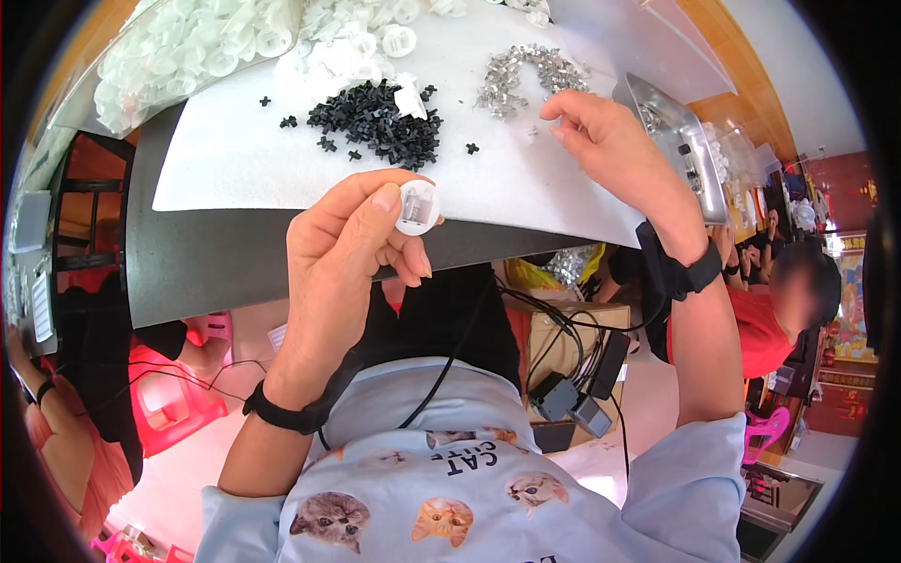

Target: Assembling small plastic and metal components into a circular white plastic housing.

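Note:
Between the thumb and fingers of my left hand is a round white plastic part, its open inner side facing up. My right hand hovers over the white sheet, thumb and index finger a little apart, with nothing visible between them. Just beyond its fingertips lies a loose pile of small shiny metal pieces. A heap of small black cross-shaped pieces sits past my left hand, and several of them lie scattered around it. White plastic pieces are piled behind the black heap.
A clear bag of translucent round parts fills the far left. At the right stands a metal tray holding small parts. Cables and adapters hang near my lap. A person in red sits at right; another person's arm shows at left.

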Demonstrator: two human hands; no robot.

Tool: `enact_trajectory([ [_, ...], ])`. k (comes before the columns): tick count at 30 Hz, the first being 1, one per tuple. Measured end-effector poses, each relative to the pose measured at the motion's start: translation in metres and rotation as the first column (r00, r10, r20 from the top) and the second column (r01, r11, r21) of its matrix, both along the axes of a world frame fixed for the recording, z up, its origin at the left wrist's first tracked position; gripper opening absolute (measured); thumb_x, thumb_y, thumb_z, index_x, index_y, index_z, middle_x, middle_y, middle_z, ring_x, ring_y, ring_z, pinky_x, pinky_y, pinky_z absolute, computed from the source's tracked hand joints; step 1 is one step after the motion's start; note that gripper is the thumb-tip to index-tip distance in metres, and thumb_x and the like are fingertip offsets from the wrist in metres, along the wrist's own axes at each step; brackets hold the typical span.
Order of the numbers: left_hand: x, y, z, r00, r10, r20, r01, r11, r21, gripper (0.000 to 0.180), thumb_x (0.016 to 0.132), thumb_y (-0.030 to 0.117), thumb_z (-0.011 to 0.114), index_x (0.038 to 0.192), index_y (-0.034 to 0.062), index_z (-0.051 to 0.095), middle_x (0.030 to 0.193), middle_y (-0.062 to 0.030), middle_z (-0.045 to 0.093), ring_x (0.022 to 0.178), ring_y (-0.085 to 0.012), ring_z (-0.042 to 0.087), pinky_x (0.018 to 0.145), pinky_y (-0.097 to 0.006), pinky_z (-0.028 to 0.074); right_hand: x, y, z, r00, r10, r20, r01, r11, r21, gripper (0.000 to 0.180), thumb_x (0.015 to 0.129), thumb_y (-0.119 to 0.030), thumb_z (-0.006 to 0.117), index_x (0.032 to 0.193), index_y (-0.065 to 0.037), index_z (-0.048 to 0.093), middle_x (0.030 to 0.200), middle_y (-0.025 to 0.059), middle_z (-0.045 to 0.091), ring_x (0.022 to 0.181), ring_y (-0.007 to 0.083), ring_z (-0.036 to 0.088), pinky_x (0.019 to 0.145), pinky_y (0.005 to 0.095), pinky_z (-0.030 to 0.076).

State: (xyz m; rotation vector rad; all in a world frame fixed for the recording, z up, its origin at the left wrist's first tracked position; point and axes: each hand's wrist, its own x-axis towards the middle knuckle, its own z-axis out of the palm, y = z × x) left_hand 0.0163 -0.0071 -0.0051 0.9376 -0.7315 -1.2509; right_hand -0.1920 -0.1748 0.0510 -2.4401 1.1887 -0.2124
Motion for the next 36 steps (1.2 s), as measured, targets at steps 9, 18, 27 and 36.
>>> enact_trajectory([
  [9,-0.001,0.0,0.0,1.0,0.009,0.004,-0.009,1.0,0.016,0.03,0.098,0.019,0.045,0.11,-0.0048,0.059,0.087,-0.017,0.067,0.058,-0.0111,0.059,0.052,-0.023,0.049,-0.004,-0.012,-0.01,0.942,0.319,-0.102,-0.334,0.918,-0.213,0.015,0.085,-0.007,0.052,0.098,-0.007,0.06,0.086,0.0119,0.057,0.079,0.0326,0.057,0.07,0.0405,0.047],
  [18,0.0,-0.003,0.004,0.999,-0.012,-0.053,0.015,0.999,0.045,0.033,0.098,0.02,0.047,0.115,-0.0052,0.058,0.087,-0.0134,0.065,0.063,-0.0127,0.061,0.055,-0.022,0.049,0.002,-0.004,-0.008,0.931,0.298,-0.212,-0.353,0.886,-0.302,0.011,0.084,-0.013,0.054,0.086,-0.003,0.056,0.085,0.0121,0.058,0.082,0.033,0.059,0.07,0.0431,0.048],
  [27,0.003,-0.001,0.005,0.999,-0.044,-0.028,0.045,0.998,0.04,0.034,0.098,0.02,0.047,0.117,-0.006,0.057,0.091,-0.0141,0.065,0.066,-0.0126,0.062,0.058,-0.023,0.051,0.006,0.005,-0.005,0.943,0.263,-0.203,-0.317,0.897,-0.309,0.008,0.086,-0.011,0.053,0.085,-0.003,0.055,0.084,0.0119,0.057,0.078,0.0328,0.06,0.066,0.0418,0.05],
  [36,0.004,-0.001,0.002,0.998,-0.061,-0.001,0.061,0.998,0.02,0.034,0.099,0.02,0.046,0.119,-0.0058,0.055,0.098,-0.0182,0.066,0.068,-0.0123,0.063,0.059,-0.022,0.052,0.008,0.001,-0.009,0.944,0.272,-0.189,-0.321,0.889,-0.327,0.012,0.084,-0.01,0.053,0.078,0.001,0.054,0.08,0.0155,0.059,0.079,0.034,0.06,0.066,0.0425,0.048],
])
